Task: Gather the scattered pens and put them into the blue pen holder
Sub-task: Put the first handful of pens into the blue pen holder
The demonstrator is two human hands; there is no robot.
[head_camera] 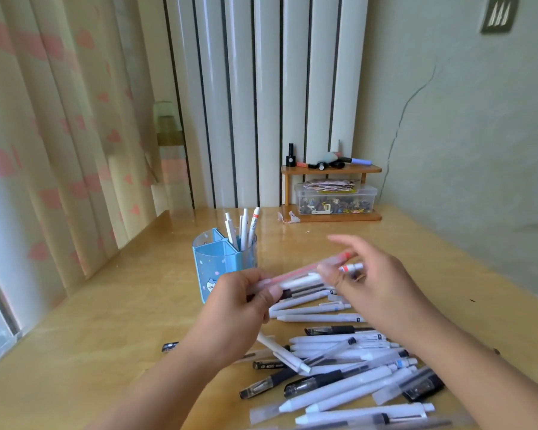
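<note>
Both hands are raised mid-frame over the wooden table [112, 305], sharing a small bundle of pens [305, 276] held roughly level, tilted up toward the right. The left hand [246, 297] grips the bundle's left end w/ fingers curled round it, thumb on the near side. The right hand [376, 287] is at the bundle's right end: thumb & a finger look to pinch the pens near their tips, while the index finger sticks out straight toward frame left, apart from the others. Motion blur there, so the exact pinch can't be told for sure. The bundle has a translucent pen w/ red inside, a white one w/ an orange band near its tip, and a dark-gripped one.

The blue pen holder [218, 268] stands just behind the left hand, center-left of frame, w/ several white pens [244, 228] upright in its back compartment; the front compartment looks unfilled.

The scattered pens [339, 367], white, clear & black, lie in a loose heap at lower right of frame, below & between the forearms. One dark pen [170, 346] lies apart at the heap's left.

At upper center-right, against the wall, a small wooden shelf [330, 170] carries bottles & markers, w/ a clear plastic box [336, 198] under its top board. Curtains [44, 135] fill the left.
</note>
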